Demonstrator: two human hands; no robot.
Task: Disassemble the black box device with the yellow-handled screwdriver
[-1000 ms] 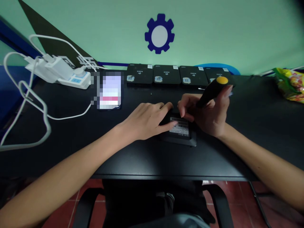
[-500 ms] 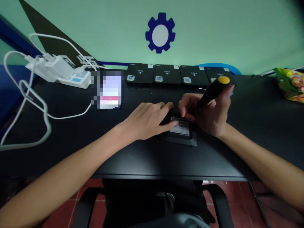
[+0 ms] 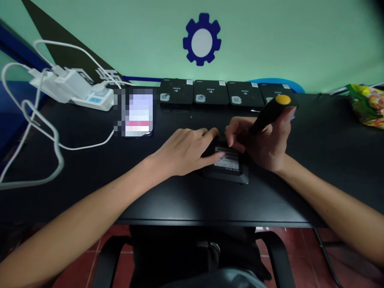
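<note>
A green wall [image 3: 264, 44] backs the black bench [image 3: 180, 204]; remotely, I see the left hand [image 3: 189, 152] spread, its thumb on the labelled black box [image 3: 228, 164] lying there, the right hand's [image 3: 265, 148] fingers wrapped round a tilted, yellow-capped screwdriver [image 3: 270, 114].

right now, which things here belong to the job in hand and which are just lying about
In use:
yellow-capped tool, gripped by the right hand
black labelled device, under the left hand

Apparently lying about:
phone
white power strip
colourful packet
four black boxes, though these may be related
</note>
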